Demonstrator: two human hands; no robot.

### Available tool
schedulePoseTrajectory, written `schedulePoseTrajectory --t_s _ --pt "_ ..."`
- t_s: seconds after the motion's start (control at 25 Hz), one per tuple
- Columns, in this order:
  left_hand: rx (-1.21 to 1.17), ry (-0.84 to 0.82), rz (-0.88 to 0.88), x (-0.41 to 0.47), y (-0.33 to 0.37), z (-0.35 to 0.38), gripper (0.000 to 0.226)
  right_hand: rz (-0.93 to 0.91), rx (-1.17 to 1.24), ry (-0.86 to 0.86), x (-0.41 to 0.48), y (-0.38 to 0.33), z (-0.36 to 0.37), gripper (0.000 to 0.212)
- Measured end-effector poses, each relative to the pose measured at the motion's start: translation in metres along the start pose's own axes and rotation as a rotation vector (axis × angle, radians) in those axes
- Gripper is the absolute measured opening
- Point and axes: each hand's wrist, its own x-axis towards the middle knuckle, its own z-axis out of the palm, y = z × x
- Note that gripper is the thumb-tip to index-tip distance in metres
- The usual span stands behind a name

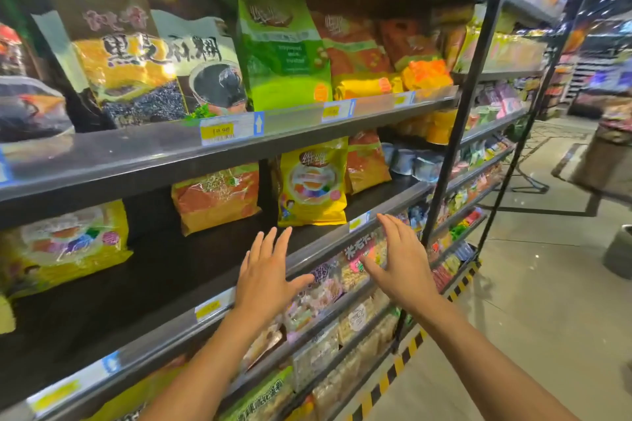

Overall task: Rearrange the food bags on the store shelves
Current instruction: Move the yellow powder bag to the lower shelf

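— On the middle shelf (pixel 376 205)?
— Yellow bag (pixel 312 183) upright near the front edge, orange bag (pixel 216 196) to its left, another yellow bag (pixel 65 244) far left.
— Hands?
— Left hand (pixel 265 278) and right hand (pixel 400 261) both empty, fingers spread, raised just below the upright yellow bag, touching nothing.

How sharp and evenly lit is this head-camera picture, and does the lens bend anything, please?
Head view: the wide lens bows the shelf edge and the black upright; the top-left bags are motion-smeared; the left hand, right hand and yellow bag are fairly sharp; plastic wrappers glare; the shelf recess is dark.
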Motion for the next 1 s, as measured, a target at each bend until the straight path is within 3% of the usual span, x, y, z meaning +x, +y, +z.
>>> schedulePoseTrajectory --t_s 0.36,0.56,0.72,0.8,0.92,1.0 --pt "-0.177 -0.202 -0.311 0.126 -0.012 0.035 0.134 -0.085 0.141 -0.120 0.119 0.052 0.072 0.089" --pt "-0.383 -0.351 -0.465 0.199 -0.007 0.057 0.102 -0.210 0.182 -0.220 0.194 0.087 0.093 0.094" --pt "-0.453 -0.141 -0.528 0.223 -0.014 0.072 0.157 -0.232 0.200 -0.295 0.230 0.105 0.106 0.092" --pt "-0.462 -0.126 -0.597 0.227 -0.015 0.076 0.164 -0.207 0.252 -0.370 0.245 0.115 0.116 0.079" --pt "-0.463 -0.161 -0.662 0.221 -0.007 0.077 0.141 -0.135 0.383 -0.465 0.264 0.124 0.133 0.054" --pt "-0.418 -0.239 -0.658 0.216 -0.003 0.082 0.124 -0.114 0.417 -0.520 0.276 0.127 0.142 0.053"
